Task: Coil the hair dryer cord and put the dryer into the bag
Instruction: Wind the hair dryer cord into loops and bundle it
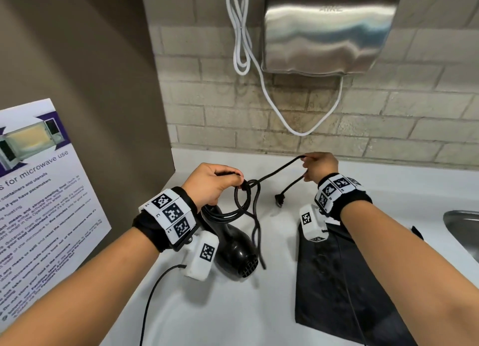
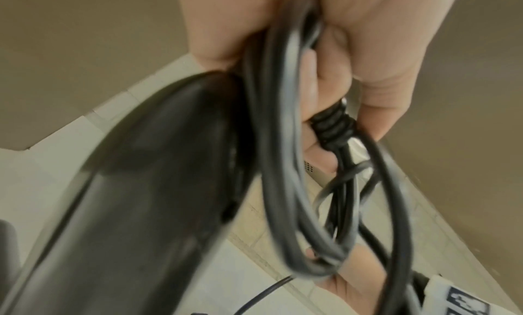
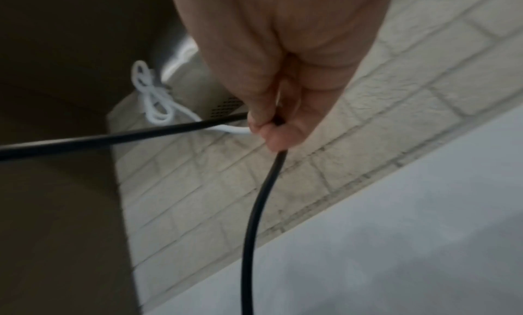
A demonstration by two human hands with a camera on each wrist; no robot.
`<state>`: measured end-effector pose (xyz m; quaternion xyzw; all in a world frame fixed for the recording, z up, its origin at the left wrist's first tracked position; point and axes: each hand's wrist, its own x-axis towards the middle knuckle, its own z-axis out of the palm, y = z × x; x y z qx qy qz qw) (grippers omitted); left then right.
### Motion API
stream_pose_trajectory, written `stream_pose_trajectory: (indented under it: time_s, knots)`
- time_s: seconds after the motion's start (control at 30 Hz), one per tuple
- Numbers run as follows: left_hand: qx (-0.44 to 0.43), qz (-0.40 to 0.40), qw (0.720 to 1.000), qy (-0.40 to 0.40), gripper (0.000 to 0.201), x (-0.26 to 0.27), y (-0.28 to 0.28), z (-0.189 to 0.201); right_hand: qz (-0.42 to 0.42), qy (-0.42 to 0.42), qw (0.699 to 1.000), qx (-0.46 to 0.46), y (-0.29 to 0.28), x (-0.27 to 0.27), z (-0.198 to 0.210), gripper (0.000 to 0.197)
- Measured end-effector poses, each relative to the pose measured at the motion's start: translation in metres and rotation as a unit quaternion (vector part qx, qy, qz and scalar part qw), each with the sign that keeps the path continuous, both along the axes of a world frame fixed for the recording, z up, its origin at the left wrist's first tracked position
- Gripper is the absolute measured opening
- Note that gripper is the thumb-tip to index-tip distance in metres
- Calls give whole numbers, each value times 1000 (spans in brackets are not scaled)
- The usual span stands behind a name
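Observation:
A black hair dryer (image 1: 234, 250) hangs just above the white counter (image 1: 233, 307), below my left hand (image 1: 215, 183). That hand grips several coiled loops of the dryer's black cord (image 1: 239, 203); the left wrist view shows the loops (image 2: 285, 163) in my fist beside the dryer's handle (image 2: 147, 196). My right hand (image 1: 320, 167) pinches the free stretch of cord (image 3: 260, 199) farther right. The plug (image 1: 279, 200) dangles below it. A flat black bag (image 1: 337, 281) lies on the counter under my right forearm.
A steel hand dryer (image 1: 329, 29) with a white cable (image 1: 243, 47) hangs on the brick wall behind. A steel sink rim (image 1: 464, 229) is at the right edge. A microwave notice (image 1: 39, 203) is on the brown panel at the left.

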<state>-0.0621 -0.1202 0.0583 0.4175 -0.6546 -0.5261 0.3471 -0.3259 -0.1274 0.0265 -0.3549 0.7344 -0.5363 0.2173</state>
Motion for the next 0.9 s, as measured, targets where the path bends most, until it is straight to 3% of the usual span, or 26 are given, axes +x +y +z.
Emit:
stream_pose_trajectory:
  time_s: [0.13,0.27,0.33,0.4,0.5,0.57,0.67,0.73,0.8,0.9]
  knots:
    - [-4,-5,1000,5,16,-2,3,-2,-37,24,997,59,-2,-12,-10,18]
    - [-2,9,1000,24,14,-2,2,-2,74,154,973,158,11,8,-12,27]
    - [-1,17,999,31,13,-2,2,-3,107,229,963,94,21,29,-9,28]
    - [-1,27,999,33,13,-3,1,-2,165,175,970,-21,33,55,-2,11]
    - [-4,43,999,32,14,-3,-1,-1,309,16,948,-71,54,85,6,16]
    - [-1,51,998,34,14,-1,-3,-1,349,-8,932,-96,62,93,6,17]
    - [8,51,998,34,13,0,-4,-1,353,29,930,-102,62,95,5,29]
    - [6,43,999,29,12,-2,-2,1,348,49,930,-108,59,98,6,24]
    - [0,39,999,28,13,-5,-1,2,324,37,936,-130,55,102,7,13]
    - [-4,37,999,32,15,-8,1,3,314,6,940,-130,53,104,9,19]
